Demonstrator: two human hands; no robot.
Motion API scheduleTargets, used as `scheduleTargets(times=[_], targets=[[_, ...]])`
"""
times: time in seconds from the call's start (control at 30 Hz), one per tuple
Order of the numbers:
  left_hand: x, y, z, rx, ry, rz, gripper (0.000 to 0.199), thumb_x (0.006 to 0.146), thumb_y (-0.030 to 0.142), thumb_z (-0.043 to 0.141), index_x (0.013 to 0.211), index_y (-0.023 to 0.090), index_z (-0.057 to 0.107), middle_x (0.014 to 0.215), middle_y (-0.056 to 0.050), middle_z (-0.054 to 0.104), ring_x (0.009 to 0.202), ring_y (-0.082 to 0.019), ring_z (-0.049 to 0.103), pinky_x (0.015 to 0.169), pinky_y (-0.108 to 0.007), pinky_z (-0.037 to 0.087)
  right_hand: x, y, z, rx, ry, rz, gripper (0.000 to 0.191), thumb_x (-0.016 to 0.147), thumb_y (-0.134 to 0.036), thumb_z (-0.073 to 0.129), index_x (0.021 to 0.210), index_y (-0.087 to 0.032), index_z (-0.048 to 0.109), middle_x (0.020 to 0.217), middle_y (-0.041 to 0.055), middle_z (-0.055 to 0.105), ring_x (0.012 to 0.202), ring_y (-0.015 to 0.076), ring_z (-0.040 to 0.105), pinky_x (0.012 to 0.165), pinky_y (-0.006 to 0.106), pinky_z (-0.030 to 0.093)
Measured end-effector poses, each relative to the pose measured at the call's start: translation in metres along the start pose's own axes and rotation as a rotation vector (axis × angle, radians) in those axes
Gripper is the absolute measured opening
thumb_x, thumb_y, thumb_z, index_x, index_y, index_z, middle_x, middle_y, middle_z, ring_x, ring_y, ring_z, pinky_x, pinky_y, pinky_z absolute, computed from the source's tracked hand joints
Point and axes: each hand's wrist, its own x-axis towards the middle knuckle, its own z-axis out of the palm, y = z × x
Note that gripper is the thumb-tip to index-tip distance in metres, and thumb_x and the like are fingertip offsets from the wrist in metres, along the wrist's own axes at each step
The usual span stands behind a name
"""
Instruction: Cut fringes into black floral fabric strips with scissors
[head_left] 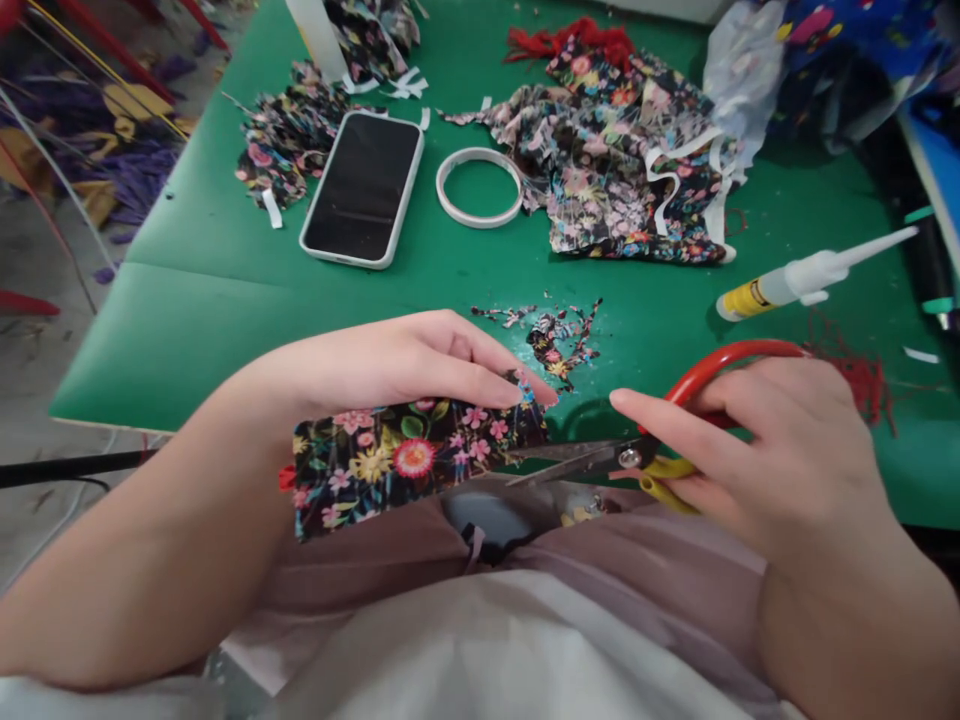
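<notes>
My left hand (427,355) pinches the right end of a dark floral fabric strip (412,455) between thumb and fingers. The strip hangs out to the left above my lap, with a bit of red at its left end. In my right hand (780,450) is a pair of scissors (628,458) with red and yellow handles, its index finger stretched along them. The slightly parted blades point left, their tips at the strip's lower right edge. Whether they have fabric between them I cannot make out. Small floral scraps (559,340) lie on the table just beyond my left fingertips.
On the green table (225,310) lie a phone (364,190), a roll of white tape (480,188) and crumpled floral fabric (600,170). A glue bottle (772,285) with a long nozzle lies at right, near red threads (862,380). More floral pieces (289,130) are at the back left.
</notes>
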Motion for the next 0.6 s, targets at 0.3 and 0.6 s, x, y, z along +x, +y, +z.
scheduleTargets(times=[0.3,0.6], targets=[[0.0032,-0.0031,0.0035,0.009,-0.056,0.043,0.016,0.057,0.015,0.072,0.068,0.025,0.075,0.078,0.001,0.075,0.082,-0.026,0.071,0.069,-0.034,0.056,0.0033,-0.0014,0.0024,-0.023,0.013,-0.046,0.033,0.080,-0.024,0.061,0.112,-0.033,0.062,0.066,0.0017,0.049,0.070,0.0196,0.044,0.068,0.035,0.030],[0.0067,-0.0077,0.0045,-0.008,-0.180,0.030,0.014,0.067,0.013,0.067,0.073,0.023,0.075,0.086,-0.002,0.075,0.089,-0.023,0.070,0.069,-0.027,0.055,0.0034,-0.0047,0.0033,-0.020,-0.006,-0.054,0.036,0.082,-0.023,0.059,0.116,-0.033,0.059,0.069,0.0013,0.050,0.073,0.0182,0.044,0.069,0.034,0.031]])
